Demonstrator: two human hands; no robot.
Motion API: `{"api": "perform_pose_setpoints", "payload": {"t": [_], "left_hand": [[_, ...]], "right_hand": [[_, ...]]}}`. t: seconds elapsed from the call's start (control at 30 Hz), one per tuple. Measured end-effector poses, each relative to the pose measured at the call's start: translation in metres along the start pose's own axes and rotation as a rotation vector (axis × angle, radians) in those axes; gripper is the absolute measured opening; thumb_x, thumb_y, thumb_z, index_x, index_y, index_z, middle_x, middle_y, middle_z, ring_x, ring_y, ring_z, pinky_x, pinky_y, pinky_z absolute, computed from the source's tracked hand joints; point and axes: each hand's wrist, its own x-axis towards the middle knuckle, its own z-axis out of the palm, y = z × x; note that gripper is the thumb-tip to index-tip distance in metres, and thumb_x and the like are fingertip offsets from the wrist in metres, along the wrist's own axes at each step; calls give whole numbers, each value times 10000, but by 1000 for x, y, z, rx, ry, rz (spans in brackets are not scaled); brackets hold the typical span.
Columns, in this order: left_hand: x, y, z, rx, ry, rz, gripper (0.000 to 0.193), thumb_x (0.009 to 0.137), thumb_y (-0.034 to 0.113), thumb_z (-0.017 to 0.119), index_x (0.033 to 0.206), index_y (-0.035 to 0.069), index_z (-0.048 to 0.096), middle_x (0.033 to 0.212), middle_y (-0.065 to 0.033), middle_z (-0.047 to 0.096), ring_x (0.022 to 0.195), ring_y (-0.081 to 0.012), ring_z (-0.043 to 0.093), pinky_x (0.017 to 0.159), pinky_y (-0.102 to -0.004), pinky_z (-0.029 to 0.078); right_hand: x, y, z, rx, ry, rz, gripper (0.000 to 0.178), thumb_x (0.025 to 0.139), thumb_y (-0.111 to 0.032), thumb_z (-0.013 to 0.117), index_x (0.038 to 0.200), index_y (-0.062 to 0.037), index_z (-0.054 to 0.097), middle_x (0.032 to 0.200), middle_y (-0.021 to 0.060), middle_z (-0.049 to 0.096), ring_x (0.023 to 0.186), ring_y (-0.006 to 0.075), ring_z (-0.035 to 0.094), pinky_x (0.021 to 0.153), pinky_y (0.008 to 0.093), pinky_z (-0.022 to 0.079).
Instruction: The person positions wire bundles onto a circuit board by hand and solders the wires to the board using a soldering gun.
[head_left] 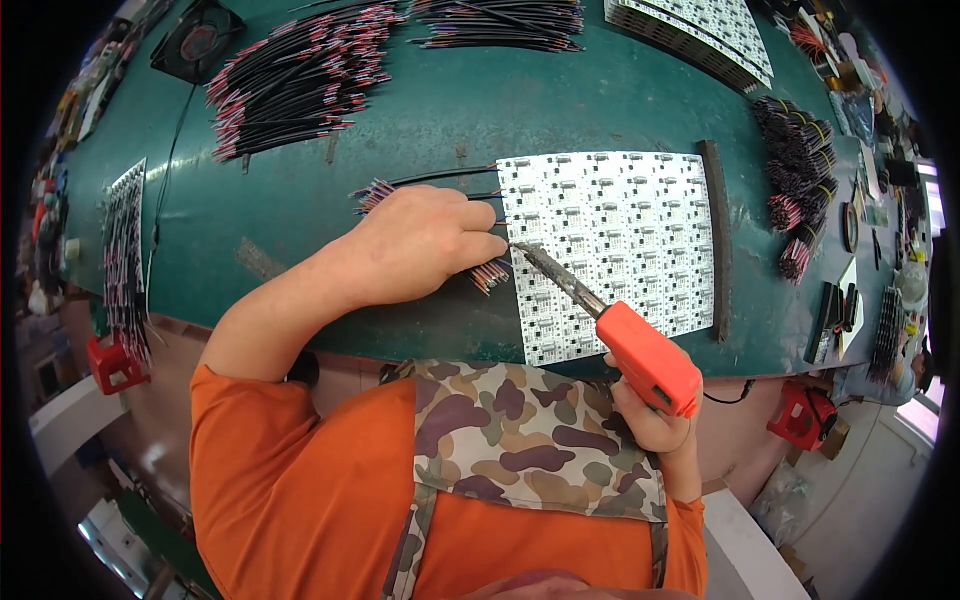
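Note:
A white sheet of circuit boards [620,240], with rows of small parts, lies flat on the green bench. My left hand [425,240] is closed at its left edge, the fingers pinching thin black wires [445,176] whose coloured ends meet the board edge. More wire ends [490,277] stick out below the fingers. My right hand [655,420] is wrapped round a red soldering iron [650,355]. Its dark metal tip reaches the board's left edge, close beside my left fingertips. Whether the tip touches a wire cannot be made out.
A dark bar [716,240] stands along the sheet's right edge. Piles of black wires [310,70] lie at the back, near a black fan [197,42]. A stack of boards [690,40] sits back right, bundled wires [800,160] at the right. A wired board [126,240] lies far left.

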Motion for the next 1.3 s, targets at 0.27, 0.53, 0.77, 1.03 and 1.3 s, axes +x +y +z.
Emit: {"api": "perform_pose_setpoints", "payload": {"t": [0.27, 0.53, 0.77, 1.03, 1.3], "left_hand": [[2, -3, 0, -56, -1, -12, 246, 763, 60, 669, 1002, 85, 724, 836, -64, 597, 821, -297, 627, 707, -410, 510], [1, 0, -1, -56, -22, -27, 244, 764, 61, 668, 1000, 87, 724, 832, -67, 595, 816, -299, 626, 696, -418, 507], [1, 2, 0, -33, -20, -12, 238, 766, 74, 665, 997, 87, 718, 823, -68, 591, 799, -299, 627, 683, -420, 507], [0, 10, 2, 43, -37, -14, 230, 781, 104, 653, 1004, 80, 703, 820, -60, 588, 788, -278, 637, 658, -407, 520], [-1, 11, 3, 72, -23, -2, 241, 788, 108, 647, 1021, 77, 703, 816, -55, 578, 782, -267, 635, 665, -401, 522]], "right_hand": [[-2, 0, 2, -17, 15, 12, 335, 742, -26, 719, 1071, 36, 695, 1033, 182, 716, 872, 327, 725, 783, 348, 565], [-3, 0, 2, -28, 13, 3, 319, 745, -17, 723, 1060, 21, 700, 1024, 171, 718, 854, 331, 722, 783, 355, 568], [-9, 5, 4, -53, 27, -66, 353, 747, -11, 727, 1095, 27, 681, 999, 146, 716, 822, 305, 722, 765, 360, 571], [-17, 8, 9, 79, 76, 73, 322, 747, -9, 727, 1065, 18, 680, 981, 142, 715, 825, 270, 712, 771, 348, 560], [-30, 8, 3, 232, 92, 106, 311, 861, 10, 652, 1168, 57, 632, 1043, 117, 706, 883, 160, 656, 786, 293, 528]]}}
